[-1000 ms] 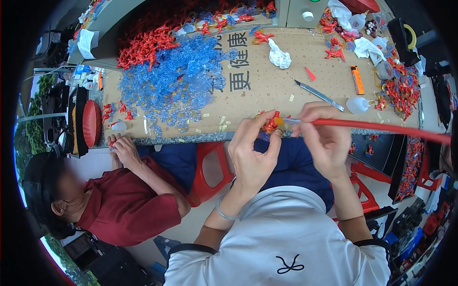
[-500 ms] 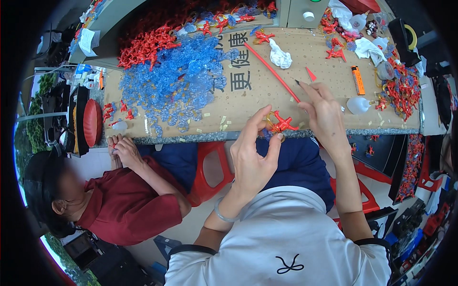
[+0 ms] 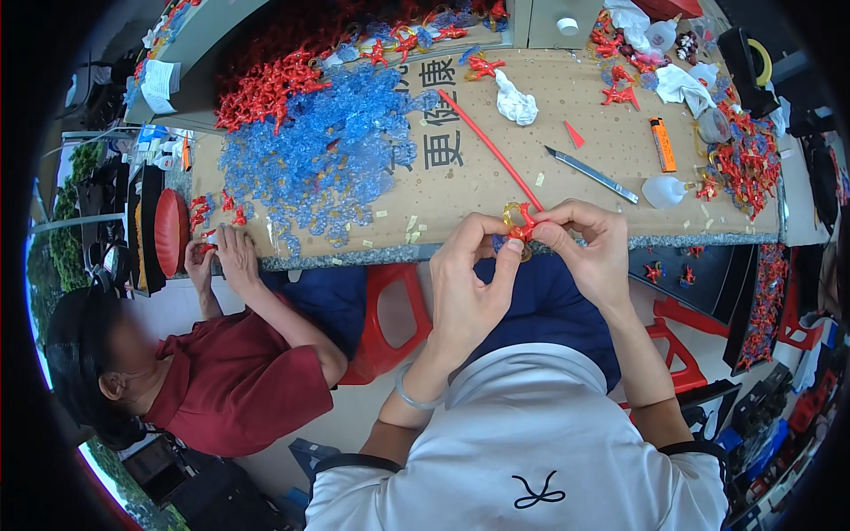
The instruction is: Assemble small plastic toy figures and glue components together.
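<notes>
A small red plastic figure (image 3: 526,223) with a yellow ring is pinched between the fingertips of both my hands, just over the table's near edge. My left hand (image 3: 474,288) grips it from the left, thumb and forefinger closed. From the right, my right hand (image 3: 591,252) holds it with thumb and fingers, which partly hide it. A thin red rod (image 3: 491,149) slants across the cardboard, its near end close to the figure. Beyond my right hand lies a craft knife (image 3: 595,174), and farther off a small red triangular piece (image 3: 574,134).
Blue translucent pieces (image 3: 319,142) and red figures (image 3: 266,88) are heaped at left. White tissue (image 3: 515,99), an orange lighter (image 3: 663,144), a squeeze bottle (image 3: 664,192) and more red figures (image 3: 748,173) lie right. A co-worker (image 3: 248,372) sits at left, hands at the table edge.
My right hand has come away from the craft knife, which now lies uncovered, and has moved down to the red figure. My left hand has kept its hold. The co-worker's hands have moved farther onto the table.
</notes>
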The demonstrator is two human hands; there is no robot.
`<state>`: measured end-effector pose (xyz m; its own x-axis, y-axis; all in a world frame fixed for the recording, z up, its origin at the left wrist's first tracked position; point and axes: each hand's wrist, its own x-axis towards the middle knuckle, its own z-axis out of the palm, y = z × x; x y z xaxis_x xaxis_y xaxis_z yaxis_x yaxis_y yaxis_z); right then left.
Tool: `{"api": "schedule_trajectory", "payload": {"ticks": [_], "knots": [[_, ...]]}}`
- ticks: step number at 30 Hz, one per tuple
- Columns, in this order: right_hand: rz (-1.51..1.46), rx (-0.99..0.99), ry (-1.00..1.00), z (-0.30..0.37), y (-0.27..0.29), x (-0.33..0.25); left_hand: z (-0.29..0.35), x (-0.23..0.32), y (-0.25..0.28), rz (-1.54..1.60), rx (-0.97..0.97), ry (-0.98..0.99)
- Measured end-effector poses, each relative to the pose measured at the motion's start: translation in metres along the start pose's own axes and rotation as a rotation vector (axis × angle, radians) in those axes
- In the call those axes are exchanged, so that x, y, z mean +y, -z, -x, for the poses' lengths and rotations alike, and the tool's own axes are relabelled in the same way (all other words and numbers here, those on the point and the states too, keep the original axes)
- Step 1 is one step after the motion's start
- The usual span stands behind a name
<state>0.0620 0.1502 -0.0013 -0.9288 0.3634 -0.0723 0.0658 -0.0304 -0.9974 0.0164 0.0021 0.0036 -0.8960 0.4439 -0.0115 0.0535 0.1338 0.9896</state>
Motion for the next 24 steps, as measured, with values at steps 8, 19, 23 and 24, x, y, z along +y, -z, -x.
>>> {"api": "schedule_trajectory", "payload": {"ticks": [8, 19, 23, 24], "knots": [[0.048, 0.015, 0.132, 0.004, 0.001, 0.005, -0.001, -0.001, 0.0, 0.217, -0.047, -0.046], [0.272, 0.114, 0.423, 0.006, -0.001, -0.011, -0.002, 0.005, -0.005, 0.2, -0.021, -0.136], [0.251, 0.109, 0.37, 0.005, 0.001, -0.01, -0.003, 0.004, -0.006, 0.115, 0.002, -0.177], [0.243, 0.103, 0.345, 0.005, 0.002, -0.01, -0.003, 0.004, -0.005, 0.084, 0.0, -0.186]]}}
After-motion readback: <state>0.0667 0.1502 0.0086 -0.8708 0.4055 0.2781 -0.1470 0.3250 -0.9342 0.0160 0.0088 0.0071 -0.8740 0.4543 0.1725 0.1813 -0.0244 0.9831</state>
